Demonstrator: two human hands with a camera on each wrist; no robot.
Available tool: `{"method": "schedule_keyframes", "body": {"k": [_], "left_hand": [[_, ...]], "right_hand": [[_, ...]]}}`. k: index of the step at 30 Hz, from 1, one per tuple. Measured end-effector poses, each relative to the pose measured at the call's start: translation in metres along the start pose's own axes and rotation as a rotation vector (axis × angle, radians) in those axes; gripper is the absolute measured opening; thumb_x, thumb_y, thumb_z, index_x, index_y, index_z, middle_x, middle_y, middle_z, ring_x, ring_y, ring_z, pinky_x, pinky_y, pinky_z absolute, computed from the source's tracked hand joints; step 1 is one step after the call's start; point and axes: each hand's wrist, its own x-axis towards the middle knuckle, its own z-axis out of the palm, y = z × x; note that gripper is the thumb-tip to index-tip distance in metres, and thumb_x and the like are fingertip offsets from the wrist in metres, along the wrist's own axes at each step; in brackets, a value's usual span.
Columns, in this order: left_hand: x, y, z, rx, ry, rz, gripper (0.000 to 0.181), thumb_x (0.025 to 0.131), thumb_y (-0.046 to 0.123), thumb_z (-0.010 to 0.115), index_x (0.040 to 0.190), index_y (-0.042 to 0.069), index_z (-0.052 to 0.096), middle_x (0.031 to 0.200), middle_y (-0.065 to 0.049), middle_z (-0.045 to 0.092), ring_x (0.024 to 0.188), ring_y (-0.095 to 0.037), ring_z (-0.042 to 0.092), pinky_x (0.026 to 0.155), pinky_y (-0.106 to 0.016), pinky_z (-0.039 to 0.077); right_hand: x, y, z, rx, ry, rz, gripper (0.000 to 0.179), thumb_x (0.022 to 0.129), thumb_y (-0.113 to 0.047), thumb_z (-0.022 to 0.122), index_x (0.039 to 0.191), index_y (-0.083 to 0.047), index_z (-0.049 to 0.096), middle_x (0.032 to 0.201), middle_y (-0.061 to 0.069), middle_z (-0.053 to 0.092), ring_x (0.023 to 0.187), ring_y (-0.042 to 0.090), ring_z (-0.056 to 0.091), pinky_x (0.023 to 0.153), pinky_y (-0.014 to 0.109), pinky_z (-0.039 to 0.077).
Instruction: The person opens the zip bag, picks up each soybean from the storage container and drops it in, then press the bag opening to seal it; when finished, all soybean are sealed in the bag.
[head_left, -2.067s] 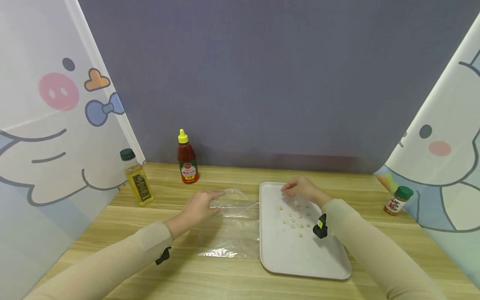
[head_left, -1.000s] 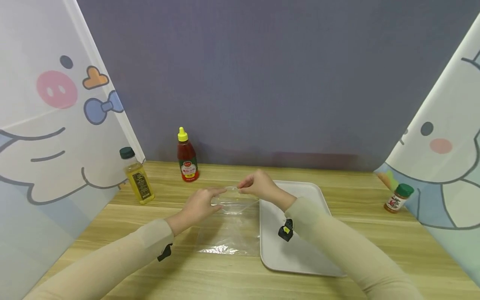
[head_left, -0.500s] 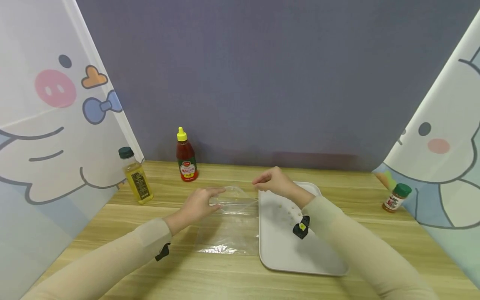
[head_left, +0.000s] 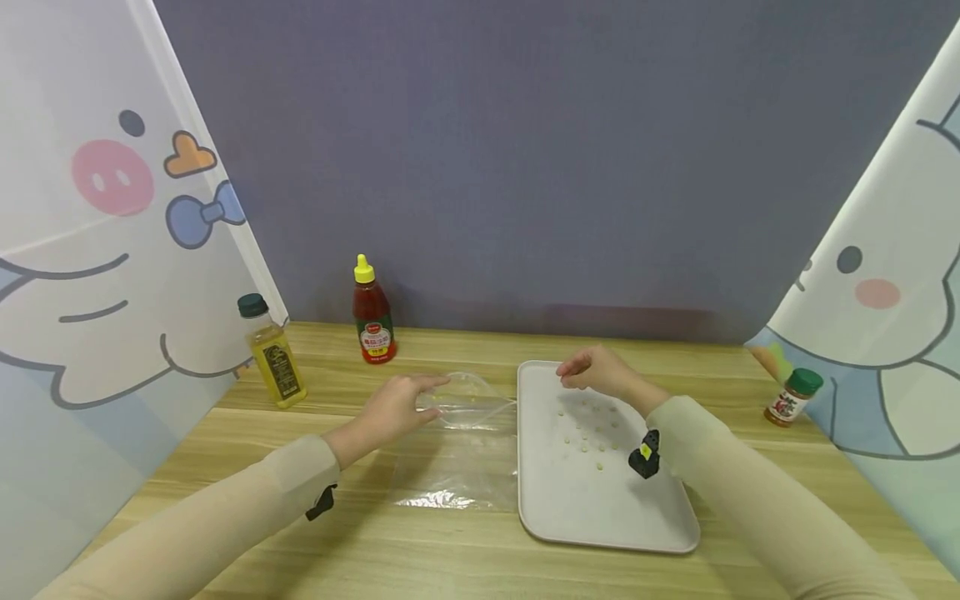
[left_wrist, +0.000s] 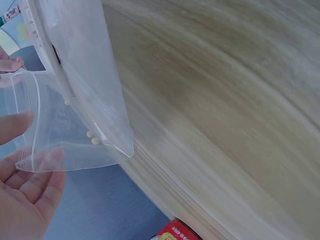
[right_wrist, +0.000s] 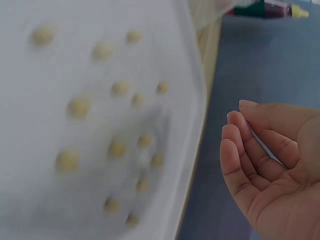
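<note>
My left hand (head_left: pixel 396 408) holds a clear zip-lock bag (head_left: pixel 459 467) by its mouth, which gapes toward the back. In the left wrist view, the thumb is at one side of the mouth and the fingers (left_wrist: pixel 37 182) show through the plastic; a few pale yellow soybeans (left_wrist: pixel 95 141) lie inside the bag (left_wrist: pixel 60 115). My right hand (head_left: pixel 600 372) hovers over the far part of a white tray (head_left: pixel 577 517). Its thumb and fingertips (right_wrist: pixel 235 117) are close together, with nothing visible between them. Several round soybeans (right_wrist: pixel 117 148) are scattered on the tray below.
A ketchup bottle (head_left: pixel 373 321) with a yellow nozzle stands behind the bag, and an oil bottle (head_left: pixel 276 358) is at the left. A green-capped spice jar (head_left: pixel 793 398) stands at the far right. Dark and cartoon-printed panels wall in the wooden table (head_left: pixel 360 542).
My right hand went from the tray to the bag's mouth, then swung back right over the tray's far part. The left hand has kept its hold on the bag.
</note>
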Motion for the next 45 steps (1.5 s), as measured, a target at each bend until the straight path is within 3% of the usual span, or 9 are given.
{"method": "schedule_keyframes", "body": {"k": [5,10,14,26,35,45], "left_hand": [[-0.002,-0.002,-0.001,0.027,-0.004,0.015,0.053,0.079,0.016,0.079,0.13,0.011,0.062,0.125,-0.013,0.066,0.101,-0.029,0.069,0.079,-0.042,0.058],[-0.002,-0.003,-0.001,0.032,-0.001,0.038,0.054,0.08,0.016,0.079,0.13,0.009,0.061,0.124,-0.014,0.066,0.099,-0.029,0.069,0.08,-0.042,0.058],[-0.002,-0.004,0.0,0.037,0.006,0.054,0.054,0.079,0.016,0.079,0.13,0.008,0.062,0.124,-0.014,0.066,0.099,-0.028,0.07,0.08,-0.042,0.058],[-0.001,-0.004,0.002,0.011,0.011,0.035,0.054,0.079,0.015,0.079,0.13,0.01,0.061,0.124,-0.013,0.066,0.101,-0.029,0.069,0.083,-0.043,0.058],[-0.001,-0.004,0.003,0.004,0.013,0.019,0.055,0.079,0.016,0.079,0.131,0.011,0.061,0.125,-0.013,0.066,0.102,-0.03,0.068,0.086,-0.044,0.057],[-0.001,-0.004,0.003,0.009,0.016,0.021,0.054,0.079,0.016,0.079,0.13,0.011,0.062,0.125,-0.013,0.066,0.102,-0.029,0.069,0.085,-0.044,0.057]], "right_hand": [[-0.006,0.018,-0.011,-0.047,0.014,0.008,0.022,0.085,-0.005,0.07,0.104,0.006,0.07,0.094,0.013,0.074,0.081,0.012,0.064,0.074,0.033,0.056],[-0.008,0.033,-0.012,-0.094,-0.018,0.03,0.02,0.083,-0.006,0.073,0.1,0.004,0.072,0.09,0.01,0.073,0.078,0.01,0.061,0.069,0.025,0.052],[-0.009,0.041,-0.009,-0.107,-0.029,0.075,0.017,0.08,-0.007,0.076,0.095,0.001,0.073,0.087,0.006,0.072,0.076,0.01,0.059,0.067,0.025,0.051],[-0.003,0.047,-0.001,-0.132,-0.023,0.091,0.013,0.077,-0.002,0.078,0.089,0.001,0.074,0.076,0.001,0.069,0.065,0.008,0.054,0.059,0.023,0.047],[-0.002,0.048,-0.002,-0.16,-0.023,0.107,0.007,0.081,-0.007,0.077,0.086,-0.003,0.074,0.074,-0.001,0.07,0.064,0.01,0.055,0.057,0.024,0.047],[-0.002,0.045,-0.001,-0.046,0.03,0.143,0.01,0.084,-0.003,0.071,0.094,-0.001,0.072,0.083,0.004,0.069,0.071,0.013,0.058,0.062,0.027,0.051]]}}
